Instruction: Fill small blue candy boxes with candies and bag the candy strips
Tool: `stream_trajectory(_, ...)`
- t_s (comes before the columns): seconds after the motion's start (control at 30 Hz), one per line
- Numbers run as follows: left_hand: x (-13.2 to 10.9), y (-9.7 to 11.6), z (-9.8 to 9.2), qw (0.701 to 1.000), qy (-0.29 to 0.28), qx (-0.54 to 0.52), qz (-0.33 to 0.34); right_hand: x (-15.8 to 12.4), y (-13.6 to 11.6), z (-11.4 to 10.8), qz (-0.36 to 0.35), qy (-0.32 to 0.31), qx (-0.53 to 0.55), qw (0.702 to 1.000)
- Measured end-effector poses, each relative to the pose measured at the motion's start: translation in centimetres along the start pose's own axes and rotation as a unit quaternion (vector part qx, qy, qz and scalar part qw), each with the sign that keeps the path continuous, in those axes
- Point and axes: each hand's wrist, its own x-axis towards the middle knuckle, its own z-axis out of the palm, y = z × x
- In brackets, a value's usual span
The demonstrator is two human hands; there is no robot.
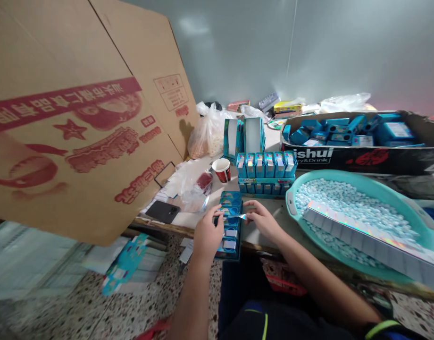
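My left hand [207, 234] is curled over a row of small blue boxes [230, 222] lying at the table's front edge. My right hand [261, 218] pinches the end of a shiny holographic strip [238, 216] that stretches across that row toward my left hand. Both hands grip it with closed fingers. Just behind them stands a blue display tray with upright small blue boxes [265, 165].
A teal basin [294, 208] of pale blue tablets with a long holographic strip stack [369, 232] sits at right. Behind it is a black carton [362, 158] of blue boxes. A red-white paper cup [221, 169], a dark phone [162, 211], plastic bags and a big brown carton [79, 118] stand left.
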Motion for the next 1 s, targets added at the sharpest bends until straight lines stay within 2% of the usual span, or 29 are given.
stream_trajectory(0.17,0.2,0.2,0.2,0.999,-0.023,0.003,0.032,-0.4,-1.6,-0.5,0.044,0.008,0.096,0.994)
stream_trajectory(0.23,0.1,0.2,0.3,0.999,-0.006,0.0,0.037,-0.8,-2.2,-0.4,0.038,-0.008,0.109,0.993)
stream_trajectory(0.37,-0.6,0.6,0.1,0.996,0.08,-0.01,0.036,-1.9,-3.1,0.3,-0.055,-0.036,0.057,0.996)
stream_trajectory(0.43,-1.0,1.0,-0.2,0.995,0.09,-0.035,0.025,-2.8,-3.4,0.7,-0.109,-0.048,0.017,0.993)
stream_trajectory(0.47,-1.2,1.2,-0.4,0.995,0.075,-0.056,0.017,-3.2,-3.4,0.9,-0.139,-0.053,-0.005,0.989)
stream_trajectory(0.53,-1.4,1.8,-0.8,0.994,0.019,-0.106,-0.003,-4.0,-3.5,1.2,-0.208,-0.06,-0.073,0.973)
stream_trajectory(0.6,-1.4,2.4,-1.0,0.988,-0.035,-0.151,-0.021,-4.7,-3.6,1.3,-0.294,-0.061,-0.165,0.94)
stream_trajectory(0.67,-1.3,3.0,-1.1,0.98,-0.06,-0.185,-0.034,-5.2,-3.6,1.3,-0.36,-0.053,-0.248,0.898)
stream_trajectory(0.73,-1.3,3.3,-1.0,0.975,-0.055,-0.211,-0.036,-5.4,-3.6,1.3,-0.394,-0.043,-0.294,0.869)
stream_trajectory(0.9,-1.8,3.3,-0.2,0.968,-0.024,-0.251,-0.014,-5.5,-3.4,1.6,-0.401,-0.051,-0.357,0.842)
stream_trajectory(0.97,-2.0,3.3,-0.1,0.965,0.006,-0.263,-0.016,-5.5,-3.2,1.6,-0.374,-0.043,-0.36,0.854)
stream_trajectory(1.0,-2.1,3.3,-0.1,0.96,0.024,-0.277,-0.024,-5.5,-3.0,1.5,-0.347,-0.03,-0.347,0.871)
